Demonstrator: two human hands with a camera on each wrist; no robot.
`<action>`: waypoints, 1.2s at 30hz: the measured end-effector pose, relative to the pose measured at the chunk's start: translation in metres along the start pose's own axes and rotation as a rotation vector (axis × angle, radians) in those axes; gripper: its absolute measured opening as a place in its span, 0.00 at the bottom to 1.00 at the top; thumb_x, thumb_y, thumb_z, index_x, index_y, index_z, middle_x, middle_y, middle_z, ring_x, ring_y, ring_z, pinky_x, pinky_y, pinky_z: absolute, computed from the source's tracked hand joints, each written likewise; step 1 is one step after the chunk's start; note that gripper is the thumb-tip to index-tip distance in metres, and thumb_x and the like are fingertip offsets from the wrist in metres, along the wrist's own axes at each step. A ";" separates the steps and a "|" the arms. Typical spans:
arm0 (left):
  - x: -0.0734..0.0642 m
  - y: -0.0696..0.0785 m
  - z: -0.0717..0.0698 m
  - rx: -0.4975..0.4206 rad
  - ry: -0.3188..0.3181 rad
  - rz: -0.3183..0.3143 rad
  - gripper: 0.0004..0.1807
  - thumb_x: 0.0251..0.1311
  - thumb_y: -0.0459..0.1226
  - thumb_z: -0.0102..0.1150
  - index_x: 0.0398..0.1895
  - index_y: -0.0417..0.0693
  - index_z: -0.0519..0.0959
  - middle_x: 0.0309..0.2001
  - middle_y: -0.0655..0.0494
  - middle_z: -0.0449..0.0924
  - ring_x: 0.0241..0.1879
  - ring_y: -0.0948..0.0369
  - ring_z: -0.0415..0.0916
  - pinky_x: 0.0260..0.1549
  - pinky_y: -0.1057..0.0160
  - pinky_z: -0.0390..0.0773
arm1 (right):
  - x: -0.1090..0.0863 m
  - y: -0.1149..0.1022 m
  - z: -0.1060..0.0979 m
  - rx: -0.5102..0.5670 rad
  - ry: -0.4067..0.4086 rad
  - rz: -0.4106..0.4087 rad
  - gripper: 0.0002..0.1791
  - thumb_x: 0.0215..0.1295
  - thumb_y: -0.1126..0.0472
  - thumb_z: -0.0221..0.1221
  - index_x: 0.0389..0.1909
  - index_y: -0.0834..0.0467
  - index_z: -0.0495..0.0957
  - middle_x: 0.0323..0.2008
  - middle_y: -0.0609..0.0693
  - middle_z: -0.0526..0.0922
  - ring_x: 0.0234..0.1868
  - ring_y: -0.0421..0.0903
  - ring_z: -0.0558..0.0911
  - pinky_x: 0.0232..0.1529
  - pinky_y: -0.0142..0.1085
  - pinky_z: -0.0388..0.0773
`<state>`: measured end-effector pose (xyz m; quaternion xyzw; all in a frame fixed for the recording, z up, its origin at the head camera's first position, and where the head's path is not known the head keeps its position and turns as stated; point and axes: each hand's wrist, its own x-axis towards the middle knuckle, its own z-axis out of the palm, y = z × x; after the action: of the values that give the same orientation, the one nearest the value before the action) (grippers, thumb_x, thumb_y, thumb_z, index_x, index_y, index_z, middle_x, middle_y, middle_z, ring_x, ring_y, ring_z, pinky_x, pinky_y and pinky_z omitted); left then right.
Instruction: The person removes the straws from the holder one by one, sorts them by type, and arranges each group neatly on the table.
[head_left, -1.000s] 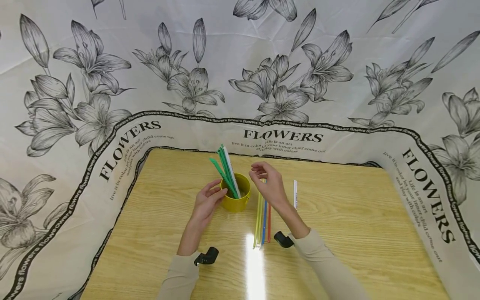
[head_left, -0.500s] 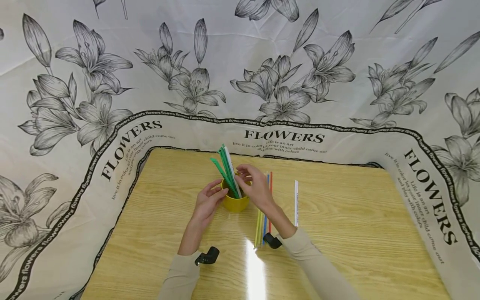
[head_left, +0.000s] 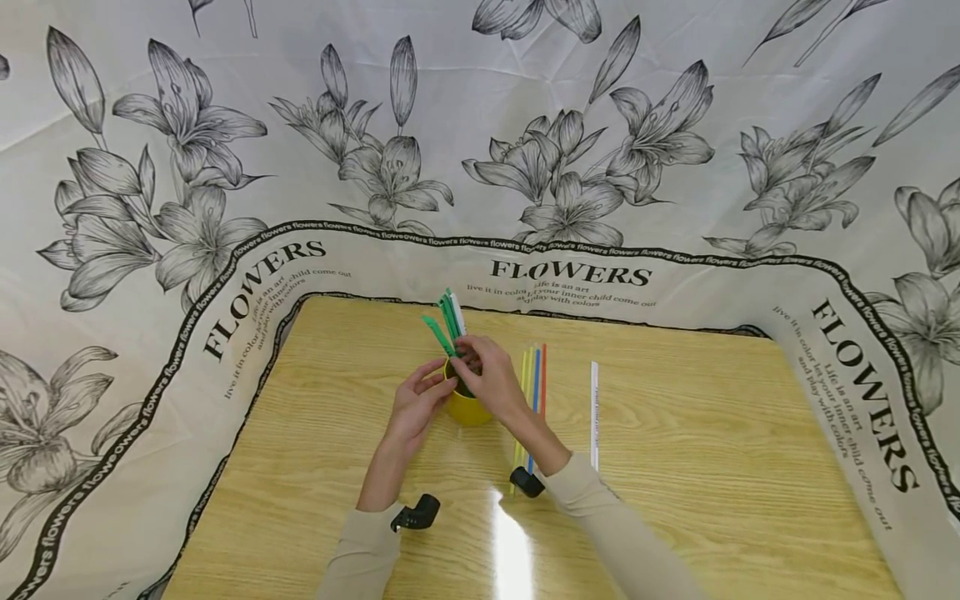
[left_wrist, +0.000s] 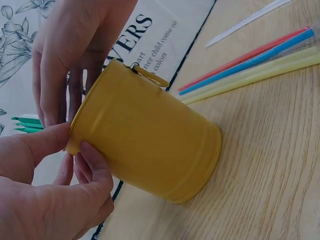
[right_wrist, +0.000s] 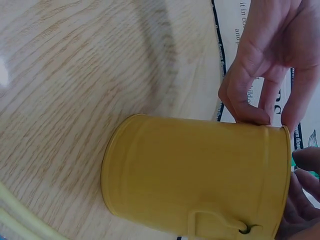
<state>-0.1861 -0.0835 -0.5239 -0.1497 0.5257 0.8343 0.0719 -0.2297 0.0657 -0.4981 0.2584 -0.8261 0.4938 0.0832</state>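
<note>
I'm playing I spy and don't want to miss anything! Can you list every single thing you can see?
Table: 1, light wood, under everything
Cup: 1, yellow, on the table
Green sticks: several, too bunched to count, green, poking out of the cup
White stick: at least 1, white, beside the green ones
Yellow straws: at least 2, pale yellow, right of the cup
Blue straw: 1, blue, next to the yellow ones
Red straw: 1, red, next to the blue one
Printed strip: 1, white, further right
Flowery cloth: count unclear, white and black, around the table
Wrist cameras: 2, black, low in the head view
Sleeves: 2, beige, bottom of the head view
Left grip: 1, bare, holding the cup's rim
Right grip: 1, bare, at the cup's mouth
</note>
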 end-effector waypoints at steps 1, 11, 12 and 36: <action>0.000 0.000 0.000 0.000 0.001 0.001 0.26 0.67 0.25 0.63 0.68 0.39 0.73 0.48 0.48 0.69 0.41 0.63 0.74 0.45 0.69 0.80 | 0.000 0.000 0.001 -0.007 -0.003 0.007 0.14 0.69 0.71 0.64 0.53 0.70 0.79 0.44 0.62 0.82 0.41 0.54 0.84 0.42 0.40 0.85; -0.001 0.001 0.001 0.006 -0.007 0.004 0.26 0.68 0.25 0.61 0.69 0.39 0.72 0.51 0.46 0.69 0.43 0.63 0.74 0.45 0.70 0.80 | 0.000 0.000 0.008 -0.071 -0.029 0.046 0.12 0.70 0.70 0.63 0.53 0.69 0.81 0.43 0.60 0.81 0.40 0.52 0.84 0.41 0.38 0.85; -0.001 0.001 0.001 0.012 -0.008 0.004 0.26 0.68 0.25 0.61 0.69 0.39 0.72 0.52 0.45 0.68 0.43 0.63 0.73 0.45 0.70 0.80 | 0.000 0.000 0.009 -0.075 -0.032 0.046 0.12 0.70 0.70 0.63 0.52 0.68 0.82 0.42 0.59 0.81 0.39 0.52 0.84 0.41 0.38 0.84; 0.000 0.000 0.000 0.037 0.006 -0.011 0.27 0.69 0.27 0.61 0.70 0.41 0.72 0.54 0.45 0.68 0.43 0.62 0.74 0.45 0.68 0.79 | -0.001 0.000 0.002 -0.041 -0.095 0.028 0.02 0.71 0.69 0.63 0.42 0.63 0.81 0.34 0.53 0.85 0.29 0.43 0.81 0.30 0.33 0.79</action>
<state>-0.1864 -0.0834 -0.5243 -0.1537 0.5406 0.8235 0.0776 -0.2287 0.0643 -0.5001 0.2679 -0.8426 0.4652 0.0423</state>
